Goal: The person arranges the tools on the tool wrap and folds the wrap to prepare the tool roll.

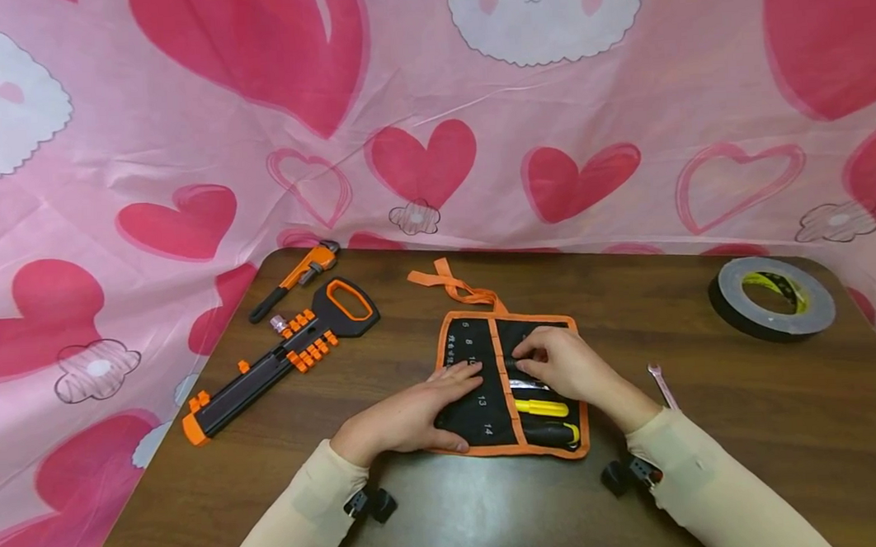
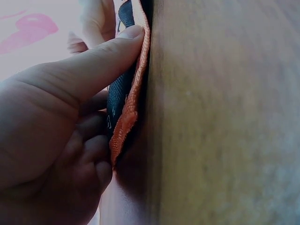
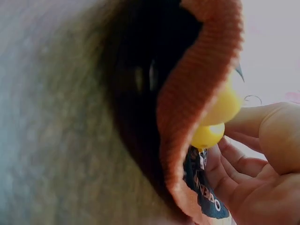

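A black tool pouch with orange trim lies spread out. Its left side bears white numbers. Across that side rests my left hand, its thumb against the orange border in the left wrist view. My right hand has curled fingers at the right-hand pockets, thumb and forefinger pinching a dark piece; whether tool or cloth, I cannot tell. Below it in the pockets sit a silver tool, a yellow handle and a black-and-yellow handle. Yellow ends show beside the right fingers in the right wrist view.
An orange ribbon trails behind the pouch. An orange pipe wrench and a black-and-orange tool holder lie at left. A small wrench lies beside the right forearm; a tape roll is at far right.
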A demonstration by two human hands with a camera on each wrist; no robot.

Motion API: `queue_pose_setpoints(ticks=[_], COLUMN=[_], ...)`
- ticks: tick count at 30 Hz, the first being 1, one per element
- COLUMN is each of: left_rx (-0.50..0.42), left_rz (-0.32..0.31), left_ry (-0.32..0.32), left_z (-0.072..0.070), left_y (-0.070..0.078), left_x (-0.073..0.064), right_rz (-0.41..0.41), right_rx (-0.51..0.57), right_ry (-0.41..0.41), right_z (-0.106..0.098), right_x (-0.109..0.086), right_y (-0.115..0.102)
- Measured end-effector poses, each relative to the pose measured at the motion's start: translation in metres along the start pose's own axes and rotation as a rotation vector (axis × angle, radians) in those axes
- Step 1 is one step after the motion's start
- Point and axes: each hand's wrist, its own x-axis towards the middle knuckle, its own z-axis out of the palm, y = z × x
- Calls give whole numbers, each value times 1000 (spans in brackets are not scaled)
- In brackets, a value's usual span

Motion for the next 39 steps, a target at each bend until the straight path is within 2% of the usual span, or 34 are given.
queue_pose_setpoints(ticks=[13,39], left_rx=[5,-6], left_rz=[-1,4], left_ry=[-7,-1], left_z=[0,0], left_y=[0,0], left_x=[1,0], right_rz=[-6,32], right_rx=[35,19], right_ry=[68,164], right_z=[-13,-43], right_x=[-21,-54], right_y=[8,18])
